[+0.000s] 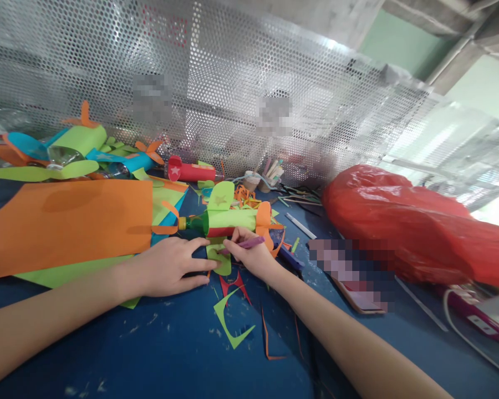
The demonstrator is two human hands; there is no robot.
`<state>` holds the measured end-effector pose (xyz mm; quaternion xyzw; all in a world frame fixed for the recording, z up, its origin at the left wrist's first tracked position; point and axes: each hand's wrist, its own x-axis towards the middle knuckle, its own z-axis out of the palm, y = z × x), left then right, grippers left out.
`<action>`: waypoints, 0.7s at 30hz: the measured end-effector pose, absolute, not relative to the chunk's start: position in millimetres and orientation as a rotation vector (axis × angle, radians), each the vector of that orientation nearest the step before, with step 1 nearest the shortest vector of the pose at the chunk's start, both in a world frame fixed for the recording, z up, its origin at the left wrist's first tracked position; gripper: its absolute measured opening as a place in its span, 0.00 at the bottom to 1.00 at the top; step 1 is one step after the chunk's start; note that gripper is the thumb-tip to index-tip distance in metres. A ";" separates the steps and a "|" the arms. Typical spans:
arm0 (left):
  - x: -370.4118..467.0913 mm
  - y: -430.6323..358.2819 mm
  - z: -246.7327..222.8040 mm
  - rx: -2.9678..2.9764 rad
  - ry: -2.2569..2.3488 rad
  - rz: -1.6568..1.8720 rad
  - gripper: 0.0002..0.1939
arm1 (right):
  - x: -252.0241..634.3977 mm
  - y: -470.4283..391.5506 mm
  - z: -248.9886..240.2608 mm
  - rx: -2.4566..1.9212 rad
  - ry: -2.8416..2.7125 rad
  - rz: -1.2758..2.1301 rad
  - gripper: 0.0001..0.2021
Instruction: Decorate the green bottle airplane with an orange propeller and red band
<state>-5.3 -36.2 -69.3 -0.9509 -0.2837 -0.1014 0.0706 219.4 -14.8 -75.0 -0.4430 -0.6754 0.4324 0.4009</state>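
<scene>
A bottle wrapped in green and red paper (235, 220) lies on its side in the middle, its yellow cap to the left. Orange paper pieces stand at both ends, and a green paper wing with a star (221, 195) rises from its far side. On the near side a second green wing (219, 265) lies flat. My right hand (249, 252) pinches a purple pen (251, 243), its tip over that near wing. My left hand (177, 266) rests with fingers spread, fingertips at the wing's left edge.
Orange paper sheets (103, 227) lie at left, with other paper-covered bottles (139, 162) behind. Green paper scraps (228, 321) are in front. A phone (353, 282) and a red plastic bag (399, 221) lie at right. A perforated metal screen (233, 83) stands behind the blue table (149, 354).
</scene>
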 end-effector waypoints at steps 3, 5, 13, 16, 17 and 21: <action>-5.1 -36.7 -68.8 -2.858 -0.857 -0.293 0.21 | 219.2 -14.4 -75.6 -1.100 -1.703 1.109 0.14; -4.9 -36.9 -68.4 -2.860 -0.861 -0.283 0.21 | 219.1 -14.2 -75.4 -1.106 -1.702 1.113 0.14; -4.8 -37.3 -67.1 -2.875 -0.869 -0.271 0.22 | 219.1 -15.4 -71.4 -1.125 -1.723 1.084 0.13; -5.3 -36.9 -68.3 -2.870 -0.867 -0.296 0.21 | 218.9 -15.3 -71.0 -1.126 -1.733 1.094 0.13; -5.5 -36.8 -68.9 -2.866 -0.868 -0.315 0.21 | 218.9 -15.4 -70.8 -1.125 -1.736 1.098 0.13; -5.8 -36.8 -70.8 -2.862 -0.866 -0.374 0.21 | 219.0 -16.9 -69.1 -1.123 -1.754 1.090 0.13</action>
